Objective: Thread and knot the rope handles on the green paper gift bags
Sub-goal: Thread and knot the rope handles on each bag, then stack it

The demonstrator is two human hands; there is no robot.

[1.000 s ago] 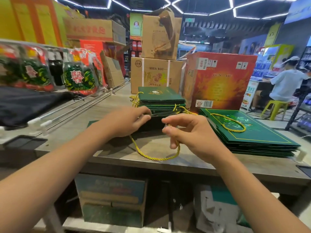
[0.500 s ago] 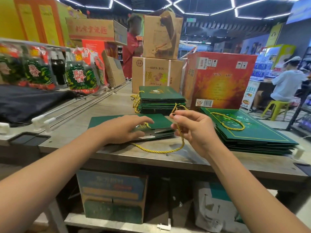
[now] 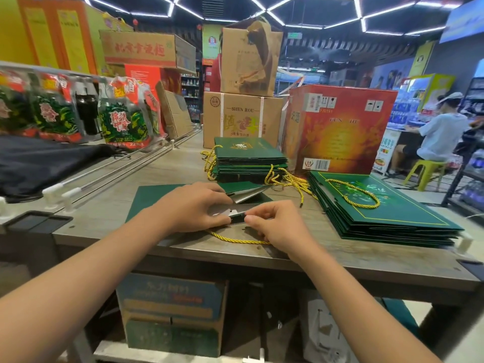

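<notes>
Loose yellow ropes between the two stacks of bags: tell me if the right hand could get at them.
Probably yes: the loose ropes lie uncovered just beyond the right hand, with bare table between.

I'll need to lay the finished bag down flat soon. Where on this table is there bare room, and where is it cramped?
Bare tabletop lies between the metal rails and the far bag stack, left of the bag in hand. A narrower strip runs along the near edge under the right stack. It is crowded between the two stacks, where loose yellow ropes tangle.

Shop w/ hexagonal ceiling lights (image 3: pixel 301 11), grey worktable (image 3: pixel 340 260), stacked cartons (image 3: pixel 242 119).
</notes>
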